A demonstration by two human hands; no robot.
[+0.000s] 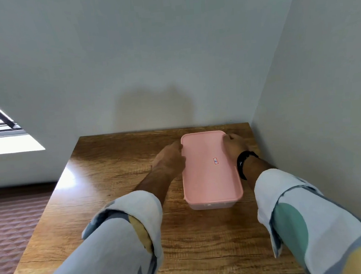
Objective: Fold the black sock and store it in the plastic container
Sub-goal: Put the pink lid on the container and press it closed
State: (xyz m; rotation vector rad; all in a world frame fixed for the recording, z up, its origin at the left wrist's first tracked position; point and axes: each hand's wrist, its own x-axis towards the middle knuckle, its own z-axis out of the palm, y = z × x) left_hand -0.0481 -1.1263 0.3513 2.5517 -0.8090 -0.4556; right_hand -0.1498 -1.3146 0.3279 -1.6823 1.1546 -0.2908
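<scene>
Sleeves nearest, fingers flanking lidded container

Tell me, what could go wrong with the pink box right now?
The pink lid may not be snapped all round: both hands, left hand and right hand, hold only its far corners, so the near edge might stay loose. The plastic container could also slide on the smooth wooden table. No black sock shows, so I cannot tell whether it is inside.

Both hands grip the plastic container by its pink lid: left hand, right hand, on a wooden table.
</scene>
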